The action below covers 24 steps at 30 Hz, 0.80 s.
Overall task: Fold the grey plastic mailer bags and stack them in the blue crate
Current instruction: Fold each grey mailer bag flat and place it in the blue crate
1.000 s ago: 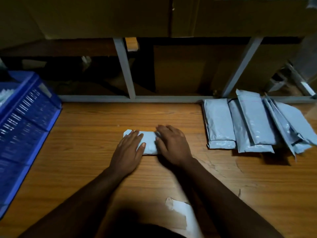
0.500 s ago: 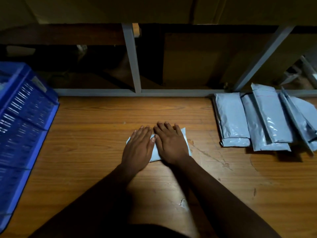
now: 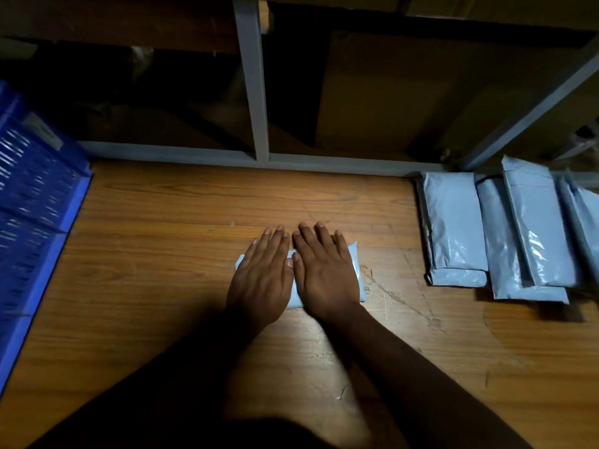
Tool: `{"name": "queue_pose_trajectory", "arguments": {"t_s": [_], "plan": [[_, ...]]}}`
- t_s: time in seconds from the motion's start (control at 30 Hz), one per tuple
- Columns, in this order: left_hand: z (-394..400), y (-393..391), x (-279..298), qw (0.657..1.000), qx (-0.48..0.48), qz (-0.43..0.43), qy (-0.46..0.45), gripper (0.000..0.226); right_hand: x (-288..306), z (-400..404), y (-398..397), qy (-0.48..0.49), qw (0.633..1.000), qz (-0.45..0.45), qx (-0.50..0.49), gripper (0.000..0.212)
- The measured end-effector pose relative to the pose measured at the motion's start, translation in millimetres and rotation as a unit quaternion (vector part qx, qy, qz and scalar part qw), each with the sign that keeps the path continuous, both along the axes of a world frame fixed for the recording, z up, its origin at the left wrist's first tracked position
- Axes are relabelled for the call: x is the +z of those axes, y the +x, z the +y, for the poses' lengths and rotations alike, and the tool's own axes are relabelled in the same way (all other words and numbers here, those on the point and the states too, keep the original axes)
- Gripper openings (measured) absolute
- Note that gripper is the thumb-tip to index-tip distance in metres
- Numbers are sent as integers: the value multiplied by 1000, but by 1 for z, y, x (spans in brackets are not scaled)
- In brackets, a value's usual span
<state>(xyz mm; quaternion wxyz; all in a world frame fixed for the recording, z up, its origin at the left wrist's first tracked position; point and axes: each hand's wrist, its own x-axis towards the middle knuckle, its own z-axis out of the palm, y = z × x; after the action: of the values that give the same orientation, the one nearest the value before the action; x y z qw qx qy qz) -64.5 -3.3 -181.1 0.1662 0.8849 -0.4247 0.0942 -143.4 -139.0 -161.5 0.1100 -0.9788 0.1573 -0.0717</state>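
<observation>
A folded grey mailer bag [image 3: 356, 273] lies flat in the middle of the wooden table [image 3: 162, 286]. My left hand [image 3: 264, 277] and my right hand [image 3: 325, 273] lie side by side on top of it, fingers straight, pressing it down. Only its right edge, left corner and a strip between my hands show. Several unfolded grey mailer bags [image 3: 505, 234] overlap in a row at the far right of the table. The blue crate [image 3: 35, 202] stands at the left edge, its slotted wall facing me; its inside is out of view.
A grey metal frame [image 3: 256, 105] runs along the table's far edge, with dark space and cardboard behind it. Bare wood lies between the crate and my hands, and between my hands and the bag pile.
My hands have drawn together from the bag's two ends and now lie flat side by side on it. The view has tilted down and shifted slightly left.
</observation>
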Motion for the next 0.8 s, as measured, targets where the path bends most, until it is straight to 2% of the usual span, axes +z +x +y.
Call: {"name": "queue_pose_trajectory", "arguments": {"t_s": [0.27, 0.47, 0.53, 0.6, 0.7, 0.8], "plan": [[-2, 1, -7, 998, 0, -2, 66, 53, -3, 8, 1, -12, 1000, 26, -10, 54], [3, 7, 9, 991, -33, 87, 93, 61, 8, 6, -6, 66, 997, 25, -27, 52], [5, 15, 18, 986, -49, 134, 83, 66, 22, -1, -14, 56, 998, 9, -26, 43], [9, 18, 25, 988, -64, 120, 71, 59, 29, -9, -22, 13, 999, -6, -34, 30], [8, 13, 24, 989, -91, 109, 48, 52, 15, -16, -26, 18, 998, 7, -51, 42], [7, 6, 15, 985, -73, 140, 64, 62, 4, -6, -31, 36, 996, 16, -81, 55]]}}
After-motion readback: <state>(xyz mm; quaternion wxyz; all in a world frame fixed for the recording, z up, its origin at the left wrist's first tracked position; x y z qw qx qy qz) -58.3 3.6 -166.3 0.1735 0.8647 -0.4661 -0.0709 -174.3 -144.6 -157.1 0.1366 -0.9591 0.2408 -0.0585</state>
